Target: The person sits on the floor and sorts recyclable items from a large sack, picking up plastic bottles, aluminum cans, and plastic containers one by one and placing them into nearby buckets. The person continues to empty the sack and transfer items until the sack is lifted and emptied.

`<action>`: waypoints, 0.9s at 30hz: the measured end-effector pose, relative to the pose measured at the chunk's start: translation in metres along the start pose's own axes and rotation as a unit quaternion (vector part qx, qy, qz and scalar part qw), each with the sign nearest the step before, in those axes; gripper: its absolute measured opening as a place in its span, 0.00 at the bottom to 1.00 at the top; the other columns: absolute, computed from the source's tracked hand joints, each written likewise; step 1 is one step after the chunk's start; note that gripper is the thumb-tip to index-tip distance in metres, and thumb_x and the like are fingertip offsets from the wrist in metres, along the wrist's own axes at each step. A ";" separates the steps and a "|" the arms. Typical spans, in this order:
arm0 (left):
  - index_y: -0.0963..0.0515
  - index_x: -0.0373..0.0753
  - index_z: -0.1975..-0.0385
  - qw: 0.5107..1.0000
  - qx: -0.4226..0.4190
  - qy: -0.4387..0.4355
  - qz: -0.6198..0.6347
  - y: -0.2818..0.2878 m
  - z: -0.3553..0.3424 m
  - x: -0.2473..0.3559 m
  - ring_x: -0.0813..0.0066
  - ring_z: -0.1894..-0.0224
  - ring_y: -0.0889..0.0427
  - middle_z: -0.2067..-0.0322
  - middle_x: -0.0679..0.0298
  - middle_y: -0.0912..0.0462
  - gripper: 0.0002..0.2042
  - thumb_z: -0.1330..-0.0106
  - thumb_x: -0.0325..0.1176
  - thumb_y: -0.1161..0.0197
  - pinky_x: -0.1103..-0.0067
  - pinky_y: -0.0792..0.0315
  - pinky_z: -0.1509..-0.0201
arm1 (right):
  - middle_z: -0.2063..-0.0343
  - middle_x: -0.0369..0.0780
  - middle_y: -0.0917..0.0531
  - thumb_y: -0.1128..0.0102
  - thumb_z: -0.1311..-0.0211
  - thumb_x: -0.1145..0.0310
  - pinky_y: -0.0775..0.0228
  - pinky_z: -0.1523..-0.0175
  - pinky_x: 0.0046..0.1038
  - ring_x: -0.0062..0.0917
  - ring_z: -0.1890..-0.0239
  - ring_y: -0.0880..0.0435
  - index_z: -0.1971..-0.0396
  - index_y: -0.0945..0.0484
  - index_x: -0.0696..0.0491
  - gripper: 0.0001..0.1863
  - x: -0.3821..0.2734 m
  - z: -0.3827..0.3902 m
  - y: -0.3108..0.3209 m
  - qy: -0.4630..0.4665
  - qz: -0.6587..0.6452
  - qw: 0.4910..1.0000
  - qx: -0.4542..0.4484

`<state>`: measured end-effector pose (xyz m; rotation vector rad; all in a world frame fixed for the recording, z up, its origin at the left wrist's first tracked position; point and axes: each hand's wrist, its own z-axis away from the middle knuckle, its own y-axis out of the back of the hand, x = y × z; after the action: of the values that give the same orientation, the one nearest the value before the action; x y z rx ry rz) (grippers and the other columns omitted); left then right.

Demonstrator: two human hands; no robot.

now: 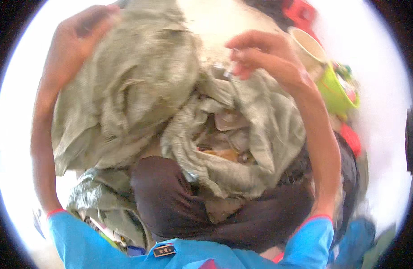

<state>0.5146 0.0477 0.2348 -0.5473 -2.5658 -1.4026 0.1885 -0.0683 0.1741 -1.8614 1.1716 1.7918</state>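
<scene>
A big grey-green woven sack [139, 80] bulges up at the left. My left hand [83, 33] is at its upper left edge, fingers and thumb curled together on the cloth, with the fingertips blurred. Before my legs stands a second woven sack [273, 121], its mouth open and its rim rolled outward. Inside it lie clear plastic pieces [231, 121] and something yellowish [226, 154]. Above that sack's far rim, my right hand [269, 56] is closed with its fingertips pinched. Small shiny bits [226, 71] show just beneath them, too blurred to name.
At the right stand a cream bucket [307, 47] and a lime-green bucket [338, 92] with mixed items in it. A red plastic thing [300, 13] lies beyond them. Another woven sack [105, 197] with loose items is by my left knee, and a black bag [347, 166] is at the right.
</scene>
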 end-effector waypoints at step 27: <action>0.22 0.35 0.60 0.747 -0.633 -0.188 -0.079 -0.519 0.083 -0.008 0.47 0.58 0.22 0.62 0.48 0.20 0.16 0.44 0.39 0.36 0.62 0.27 0.55 | 0.70 0.47 0.17 0.40 0.44 0.75 0.16 0.66 0.32 0.36 0.71 0.14 0.55 0.25 0.64 0.16 0.015 0.798 -0.327 -0.708 -0.358 0.394 0.464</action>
<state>0.3207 -0.1395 -0.2160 -0.7938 -1.4154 -3.2722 -0.1256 0.6932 -0.0809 0.2305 0.2315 0.9639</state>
